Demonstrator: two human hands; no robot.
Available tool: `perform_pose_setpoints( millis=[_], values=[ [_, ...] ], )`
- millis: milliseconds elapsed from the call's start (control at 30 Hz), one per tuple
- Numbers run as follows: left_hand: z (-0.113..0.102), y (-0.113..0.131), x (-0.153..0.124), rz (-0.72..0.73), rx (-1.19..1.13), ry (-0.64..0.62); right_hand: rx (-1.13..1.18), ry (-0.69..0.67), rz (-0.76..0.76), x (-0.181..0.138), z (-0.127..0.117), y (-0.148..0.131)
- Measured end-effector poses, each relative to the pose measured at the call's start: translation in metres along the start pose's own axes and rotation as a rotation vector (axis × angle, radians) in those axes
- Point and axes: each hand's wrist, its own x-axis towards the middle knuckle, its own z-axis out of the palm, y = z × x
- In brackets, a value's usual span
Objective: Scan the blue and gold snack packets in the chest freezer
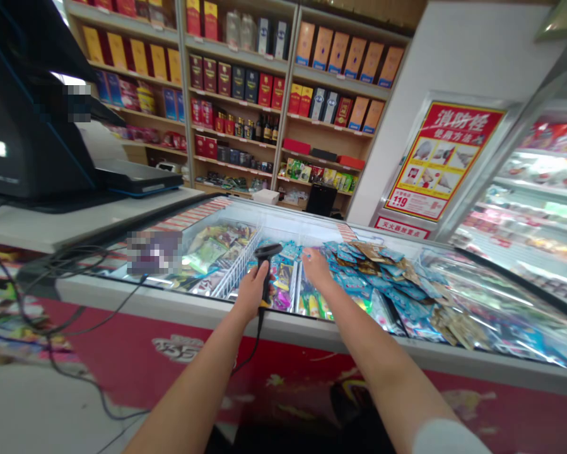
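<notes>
My left hand (251,291) is wrapped round the handle of a black barcode scanner (267,252), whose head points up and away. A cable hangs from the grip down the front of the freezer. My right hand (316,267) hovers over the freezer's glass top, just left of a heap of blue packets (354,277). Its fingers are curled in, and whether something small sits between them is hidden. Brown packets (368,254) lie mixed into the heap, with more brown ones (460,323) toward the right.
A chest freezer (283,317) with bagged goods (207,252) under its glass spans the front. At left, a black checkout machine (32,139) stands on a counter (23,224), with loose cables (51,340) hanging down. Shelves of boxes (238,82) line the back.
</notes>
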Motion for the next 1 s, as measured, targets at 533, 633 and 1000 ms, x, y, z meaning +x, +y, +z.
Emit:
perform_pose_setpoints(
  millis=[533,633,1000],
  values=[
    [-0.003,-0.015,0.010,0.066,0.045,-0.052,-0.270,-0.137,0.181,0.060,0.033,-0.018],
    [-0.002,-0.012,0.009,0.049,0.033,-0.051,-0.172,-0.077,0.179,0.050,0.026,-0.012],
    [0.003,-0.004,0.006,0.006,-0.003,-0.048,0.673,0.177,0.430,-0.009,0.010,0.015]
  ],
)
